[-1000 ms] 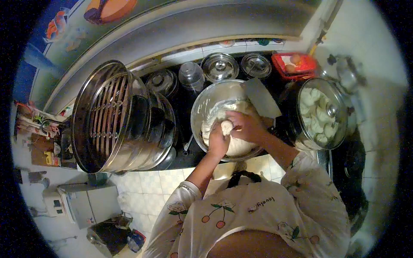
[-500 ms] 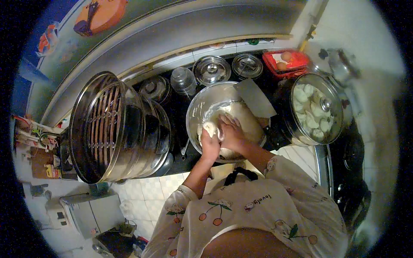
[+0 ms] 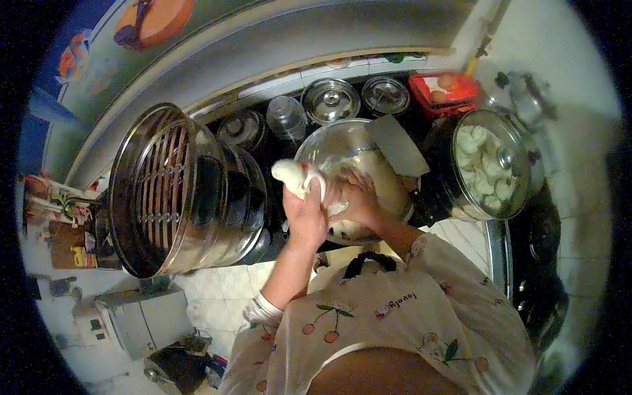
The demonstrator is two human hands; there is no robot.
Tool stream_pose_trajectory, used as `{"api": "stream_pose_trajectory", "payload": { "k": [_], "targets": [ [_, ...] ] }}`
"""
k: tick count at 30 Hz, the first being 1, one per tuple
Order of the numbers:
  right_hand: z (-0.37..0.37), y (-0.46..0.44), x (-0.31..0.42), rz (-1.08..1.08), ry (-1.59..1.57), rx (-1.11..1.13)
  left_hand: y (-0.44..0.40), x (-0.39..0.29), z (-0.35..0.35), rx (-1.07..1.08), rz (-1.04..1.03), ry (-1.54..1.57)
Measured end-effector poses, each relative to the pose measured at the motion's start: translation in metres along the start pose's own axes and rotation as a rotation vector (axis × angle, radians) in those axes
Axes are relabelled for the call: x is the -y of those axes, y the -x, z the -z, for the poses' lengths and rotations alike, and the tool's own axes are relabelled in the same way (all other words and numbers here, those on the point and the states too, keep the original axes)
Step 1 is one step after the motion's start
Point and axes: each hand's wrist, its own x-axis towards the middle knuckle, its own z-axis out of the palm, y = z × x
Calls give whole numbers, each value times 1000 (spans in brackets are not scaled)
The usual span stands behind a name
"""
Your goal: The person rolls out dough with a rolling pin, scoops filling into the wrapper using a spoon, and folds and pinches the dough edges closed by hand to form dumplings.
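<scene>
My left hand (image 3: pixel 306 214) is closed round a soft white lump of dough (image 3: pixel 289 174), whose end sticks up past the fingers. It is raised at the left rim of a large metal bowl (image 3: pixel 339 139). My right hand (image 3: pixel 359 201) reaches into that bowl, its fingers stretched out. Beside its palm is a pale patch (image 3: pixel 338 207), and I cannot tell whether this is dough or flour. A flat grey board or sheet (image 3: pixel 400 146) rests across the bowl's right rim.
Left of the bowl lies a big tilted steamer pot (image 3: pixel 197 210) with a slatted rack. At the right, a glass-lidded pot (image 3: pixel 459 197) holds several pale dumpling-like pieces. Behind stand pot lids (image 3: pixel 331 100), a clear container (image 3: pixel 286 115) and a red basket (image 3: pixel 447 95) with eggs.
My left hand has lifted the dough up and to the left, away from my right hand. My right hand stays inside the bowl. The view has shifted slightly.
</scene>
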Motion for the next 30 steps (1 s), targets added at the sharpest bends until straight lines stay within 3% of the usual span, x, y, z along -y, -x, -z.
{"api": "stream_pose_trajectory", "payload": {
  "k": [2,3,5,7,8,9,10,11,13,14,15,17,18,19,21,22,23,25,27,29,30],
  "targets": [
    [3,2,-15,85,-137,24,-14,-33,-17,15,-33,-524],
    [5,-2,-19,135,-204,34,-12,-23,-4,78,-37,-545],
    [32,-6,-1,131,-858,-35,-9,-6,10,154,10,-552],
    [72,8,25,76,-1517,-89,12,8,11,162,111,-991],
    [90,12,38,74,-1210,-55,22,7,-1,192,76,-986],
    [96,14,54,151,-1073,-157,30,6,-12,216,35,-981],
    [95,13,56,84,-1203,-153,38,5,-21,146,-252,-1106],
    [94,11,59,16,-1334,-142,46,3,-16,85,-230,-1034],
    [73,32,70,82,-1359,-163,60,-3,-3,-43,-190,-894],
    [58,54,78,107,-1375,-174,58,-3,-1,-175,-504,-861],
    [43,78,100,130,-1295,-274,60,-8,-8,-343,-454,-788],
    [27,99,119,459,-1080,-429,68,-9,-4,-275,-523,-661],
    [30,100,129,366,-1210,-350,78,-19,2,-198,-506,-789],
    [37,99,142,267,-1332,-266,88,-24,11,-197,-449,-727],
    [47,89,167,271,-1562,-252,105,-40,15,-182,-324,-480],
    [46,85,175,307,-1546,-331,117,-48,19,-190,-268,-531],
    [44,80,187,347,-1534,-406,130,-46,31,-96,-369,-592],
    [41,75,200,607,-1066,-532,158,-66,21,-71,-338,-538],
    [15,79,230,784,-965,-406,178,-72,54,-159,-379,-538],
    [-18,95,261,769,-1026,-163,184,-113,85,-267,-394,-454],
    [-33,103,283,808,-999,-108,190,-126,107,-309,-435,-204]
  ]
}}
